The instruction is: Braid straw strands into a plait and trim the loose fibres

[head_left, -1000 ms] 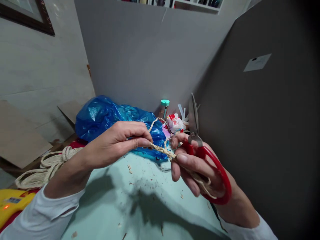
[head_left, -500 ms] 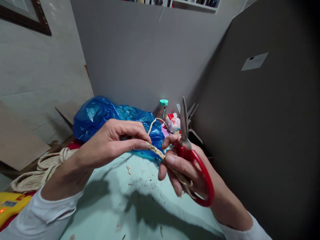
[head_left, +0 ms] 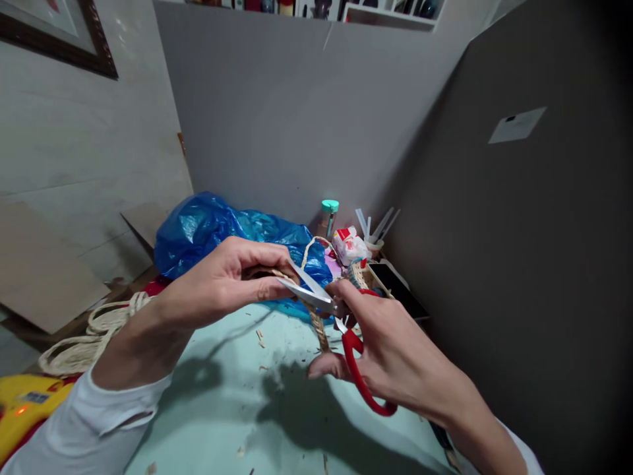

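Observation:
My left hand [head_left: 232, 280] is closed in a pinch on a braided tan cord [head_left: 320, 330] that hangs down from my fingertips over the pale green table [head_left: 217, 409]. My right hand [head_left: 395, 349] grips red-handled scissors [head_left: 353, 359]. Their blades [head_left: 306, 287] are spread apart and point left, right at the fingertips of my left hand where the cord is held. A loop of the same cord [head_left: 311, 245] rises behind the blades.
A crumpled blue plastic bag [head_left: 217, 227] lies behind my hands. A coil of thick rope [head_left: 93, 326] sits at the left, with a yellow device [head_left: 24, 409] at the lower left. A green-capped bottle [head_left: 328, 214], a small woven basket [head_left: 363, 277] and wrapped packets [head_left: 349, 244] crowd the corner by grey partition walls [head_left: 494, 264].
My right hand has turned the scissors from blades pointing up to blades pointing left, spread them, and let go of the cord, which now hangs from my left hand.

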Available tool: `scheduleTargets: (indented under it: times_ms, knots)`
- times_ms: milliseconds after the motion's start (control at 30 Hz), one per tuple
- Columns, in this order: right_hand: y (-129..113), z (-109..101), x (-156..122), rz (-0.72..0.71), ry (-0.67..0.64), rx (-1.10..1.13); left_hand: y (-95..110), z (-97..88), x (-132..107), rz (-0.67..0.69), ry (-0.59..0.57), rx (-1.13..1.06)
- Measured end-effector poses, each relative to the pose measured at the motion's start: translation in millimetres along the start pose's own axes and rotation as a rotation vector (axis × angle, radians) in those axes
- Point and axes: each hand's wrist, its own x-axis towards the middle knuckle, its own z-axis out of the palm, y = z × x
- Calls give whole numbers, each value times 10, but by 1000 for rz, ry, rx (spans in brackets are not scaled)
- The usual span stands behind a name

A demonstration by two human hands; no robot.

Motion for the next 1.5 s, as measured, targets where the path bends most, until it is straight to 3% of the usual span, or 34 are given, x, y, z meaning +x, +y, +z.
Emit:
scheduleTargets:
  times_ms: [133,367,700,1200,1400,1500]
  knots:
    - [-53,-46,-61,-32,-11,-154,-41,-14,-10,-83,-23,-104]
    - [-102,-47,-98,-25,-2,-195,-137,-20,-54,-119,-72,-235]
    - [-73,1,-68,-53,83,-203,-84,-15,-51,-140,-76,-285]
    - [6,99,-64,-128,213,-461,-51,-17,-40,-225,-51,-293]
    - [-3,63,-42,-138,195,-398,-73,-31,-33,-200,-53,-277]
    - [-3,23,-25,-97,144,-115,-53,-19,-31,-179,-27,-256]
